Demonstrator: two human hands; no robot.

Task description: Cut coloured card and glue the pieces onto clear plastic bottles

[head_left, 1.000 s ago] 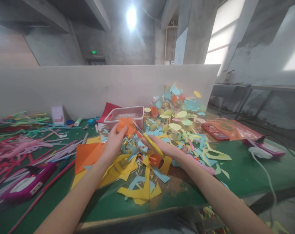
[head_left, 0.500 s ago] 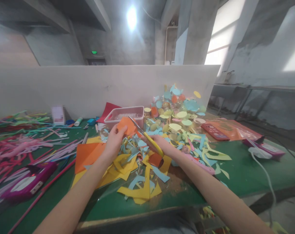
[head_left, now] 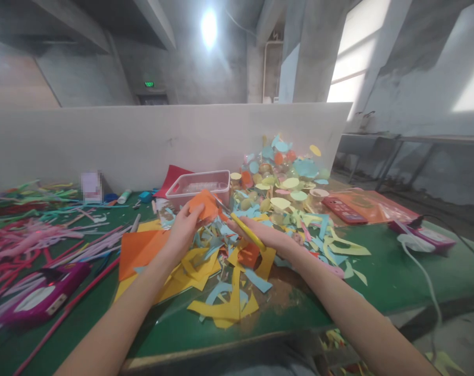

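Pinched in my left hand (head_left: 184, 227) is a piece of orange paper (head_left: 206, 204), held up over the scraps in front of the pink basket (head_left: 170, 194). My right hand (head_left: 262, 232) is closed around yellow-handled scissors (head_left: 247, 230). The blades reach to the right edge of the orange paper; part of them is hidden by it. Under both hands lies a heap of blue and yellow paper scraps (head_left: 237, 282). Beside my left forearm rests a larger orange sheet (head_left: 140, 250) on yellow paper.
Cut paper discs and small clear cups (head_left: 284, 180) pile up at the back right. Nearby lies a red phone-like object (head_left: 345, 210). Purple devices (head_left: 44, 292) sit at both sides, the right one with a cable. Pipe cleaners (head_left: 29, 235) cover the left side. A white partition (head_left: 103, 141) stands behind.
The scissor blades have swung lower and show less beside the orange paper. My right hand has shifted slightly, while my left hand keeps hold of the paper.
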